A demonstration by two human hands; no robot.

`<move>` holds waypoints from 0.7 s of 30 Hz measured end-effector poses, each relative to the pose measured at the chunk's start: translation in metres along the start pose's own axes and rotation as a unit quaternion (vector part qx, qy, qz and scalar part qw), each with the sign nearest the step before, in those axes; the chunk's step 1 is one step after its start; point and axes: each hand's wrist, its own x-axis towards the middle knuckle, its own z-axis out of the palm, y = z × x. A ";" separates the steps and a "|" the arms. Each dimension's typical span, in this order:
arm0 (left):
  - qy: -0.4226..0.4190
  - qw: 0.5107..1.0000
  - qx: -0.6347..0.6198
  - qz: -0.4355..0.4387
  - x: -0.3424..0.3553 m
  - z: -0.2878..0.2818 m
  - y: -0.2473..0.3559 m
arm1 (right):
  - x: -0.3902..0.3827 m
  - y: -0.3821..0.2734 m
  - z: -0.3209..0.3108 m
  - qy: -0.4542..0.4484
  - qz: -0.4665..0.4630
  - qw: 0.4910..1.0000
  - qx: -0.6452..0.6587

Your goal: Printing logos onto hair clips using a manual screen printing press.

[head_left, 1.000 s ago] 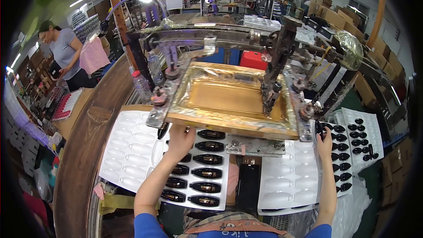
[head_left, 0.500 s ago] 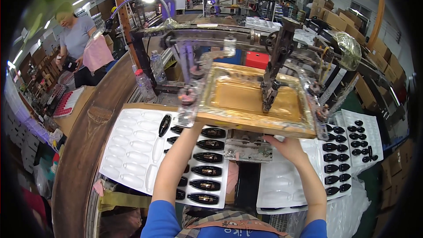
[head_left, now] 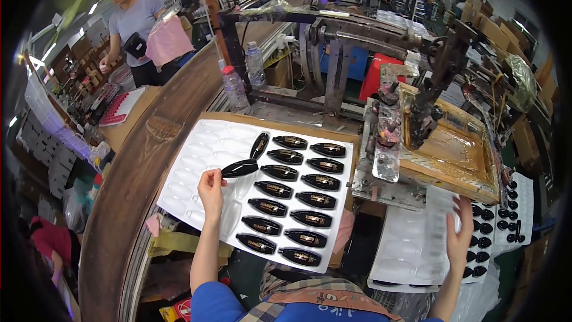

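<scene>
My left hand point(head_left: 210, 194) is closed on the end of a glossy black bottle-shaped piece point(head_left: 239, 169), holding it above a white moulded tray point(head_left: 190, 164). Two columns of similar black pieces with gold print point(head_left: 313, 200) lie in that tray's right half. A tilted black piece point(head_left: 259, 145) lies beside the held one. My right hand point(head_left: 460, 229) has its fingers stretched out, apart from one another, over a second white tray point(head_left: 411, 244). Just above those fingers is the front edge of a wooden screen-printing frame point(head_left: 447, 176) with yellowish mesh, mounted on a machine.
More black pieces point(head_left: 481, 226) fill trays at the far right. Clear bottles point(head_left: 235, 90) stand behind the left tray, beside the machine's dark metal frame point(head_left: 238, 53). A curved wooden bench edge point(head_left: 128, 197) runs along the left. Another person point(head_left: 134, 21) stands back left.
My left hand has moved left from the printing frame and now holds a black piece over the tray. My right hand has dropped away from the frame. The view has turned left.
</scene>
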 end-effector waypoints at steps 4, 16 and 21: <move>0.021 0.999 0.041 -0.011 -0.015 -0.007 -0.018 | -0.052 0.026 -0.045 0.000 0.134 0.982 -0.133; 0.008 0.989 0.015 -0.145 -0.033 0.007 -0.005 | -0.141 0.080 -0.105 -0.098 0.323 0.825 -0.453; -0.060 0.971 0.218 -0.071 -0.038 0.007 0.002 | -0.143 0.102 -0.108 -0.041 0.289 0.864 -0.410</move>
